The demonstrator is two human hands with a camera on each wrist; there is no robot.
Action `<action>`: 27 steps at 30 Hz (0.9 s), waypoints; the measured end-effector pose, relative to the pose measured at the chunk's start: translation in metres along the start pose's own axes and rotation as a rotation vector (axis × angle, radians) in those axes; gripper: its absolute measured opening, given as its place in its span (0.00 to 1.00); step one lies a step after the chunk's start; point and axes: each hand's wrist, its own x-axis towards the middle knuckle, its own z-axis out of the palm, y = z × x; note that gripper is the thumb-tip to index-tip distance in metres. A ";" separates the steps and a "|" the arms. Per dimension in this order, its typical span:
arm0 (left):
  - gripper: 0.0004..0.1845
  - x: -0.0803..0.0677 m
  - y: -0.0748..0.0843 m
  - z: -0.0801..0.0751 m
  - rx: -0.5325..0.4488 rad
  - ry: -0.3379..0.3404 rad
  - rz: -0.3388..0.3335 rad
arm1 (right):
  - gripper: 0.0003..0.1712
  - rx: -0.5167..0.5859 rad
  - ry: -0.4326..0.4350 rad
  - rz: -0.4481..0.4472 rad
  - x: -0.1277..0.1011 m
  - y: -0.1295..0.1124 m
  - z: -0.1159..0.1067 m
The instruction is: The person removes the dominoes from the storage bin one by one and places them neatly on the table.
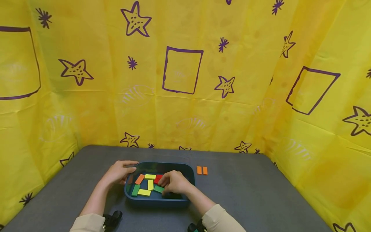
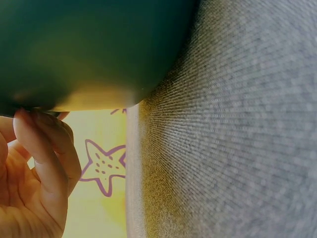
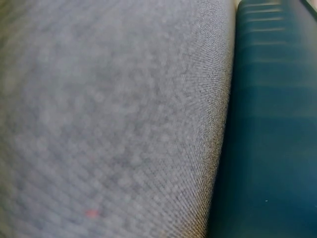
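Observation:
A dark blue plastic bin [image 1: 157, 203] stands on the table with several small flat blocks inside. My left hand [image 1: 118, 172] grips its left rim, thumb at the top edge and fingers outside; the left wrist view shows those curled fingers [image 2: 42, 148] against the bin wall. Into the bin reaches my right hand [image 1: 175, 183], its fingertips pinching the right end of a green block [image 1: 158, 189]. Red blocks [image 1: 156, 181] lie just beyond, partly hidden by its fingers. Near them are yellow blocks [image 1: 150, 185], an orange block [image 1: 139, 179] and another green block [image 1: 135, 190].
Two orange blocks [image 1: 202, 170] lie side by side on the grey table [image 1: 246, 193], right of the bin. A yellow curtain [image 1: 185, 109] with purple drawings surrounds the table's back and sides. The right wrist view holds only tabletop and the bin's outer wall [image 3: 270, 129].

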 end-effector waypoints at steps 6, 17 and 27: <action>0.25 0.000 0.000 0.000 -0.003 -0.003 0.003 | 0.15 -0.047 0.004 -0.002 -0.001 -0.001 0.001; 0.25 0.000 0.001 0.000 0.000 -0.006 0.004 | 0.19 -0.058 0.017 -0.022 -0.002 -0.001 0.002; 0.25 -0.002 0.002 0.001 -0.007 -0.005 0.015 | 0.19 -0.009 0.076 -0.026 -0.003 -0.001 -0.003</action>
